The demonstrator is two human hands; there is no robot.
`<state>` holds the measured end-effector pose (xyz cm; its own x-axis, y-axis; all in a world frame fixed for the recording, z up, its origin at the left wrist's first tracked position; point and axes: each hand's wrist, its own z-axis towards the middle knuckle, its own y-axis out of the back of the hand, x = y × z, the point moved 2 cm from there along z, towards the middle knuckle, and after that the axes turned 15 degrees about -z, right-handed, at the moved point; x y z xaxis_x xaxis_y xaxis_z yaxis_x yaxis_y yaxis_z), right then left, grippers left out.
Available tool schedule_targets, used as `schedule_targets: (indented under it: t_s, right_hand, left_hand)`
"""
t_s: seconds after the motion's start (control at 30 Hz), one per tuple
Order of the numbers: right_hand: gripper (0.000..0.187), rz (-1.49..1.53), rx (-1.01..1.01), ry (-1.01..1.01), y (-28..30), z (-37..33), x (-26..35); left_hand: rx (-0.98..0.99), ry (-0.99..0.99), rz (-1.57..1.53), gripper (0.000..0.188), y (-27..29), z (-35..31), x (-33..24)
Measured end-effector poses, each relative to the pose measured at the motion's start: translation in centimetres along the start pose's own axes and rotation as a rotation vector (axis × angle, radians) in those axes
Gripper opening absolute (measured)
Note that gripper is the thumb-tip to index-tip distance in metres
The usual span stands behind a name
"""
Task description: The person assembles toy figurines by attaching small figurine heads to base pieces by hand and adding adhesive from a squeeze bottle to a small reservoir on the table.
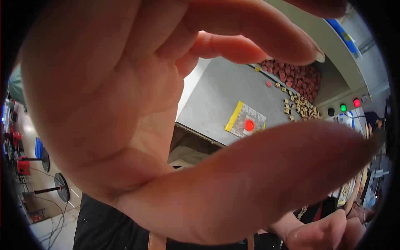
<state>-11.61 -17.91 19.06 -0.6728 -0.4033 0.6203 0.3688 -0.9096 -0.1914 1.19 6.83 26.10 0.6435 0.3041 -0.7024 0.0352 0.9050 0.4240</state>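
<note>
My left hand [104,104] is raised very close to the camera and fills much of the picture. Its fingers curl over the top and the thumb stretches along below, with a wide gap and nothing visible between them. Through that gap shows a grey worktop [208,91] with a square plate [234,116] on it, yellow along one edge. A round red piece [249,125] sits on a pale patch of the plate. At the lower right my right hand [318,235] appears in part, its fingers bent together; whatever they may hold is hidden.
A heap of dark red round pieces [291,79] lies at the worktop's far right, beside many small pale-yellow pieces with dark faces [306,107]. A panel carries a green light [343,108] and a red light [356,103]. Stands with round black bases [62,187] and cables are on the floor at left.
</note>
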Motion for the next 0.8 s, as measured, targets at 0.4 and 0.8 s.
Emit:
schedule_targets:
  t_s: [0.4, 0.8]
  right_hand:
    - [0.025, -0.449, -0.57, 0.157, 8.7, -2.4, -1.9]
    - [0.031, -1.388, -1.037, -0.244, 24.2, -13.1, 1.2]
  left_hand:
    - [0.079, -0.104, -0.206, 0.068, -9.1, -3.2, 3.8]
    - [0.231, 0.125, -0.209, 0.029, -15.4, -4.0, 12.7]
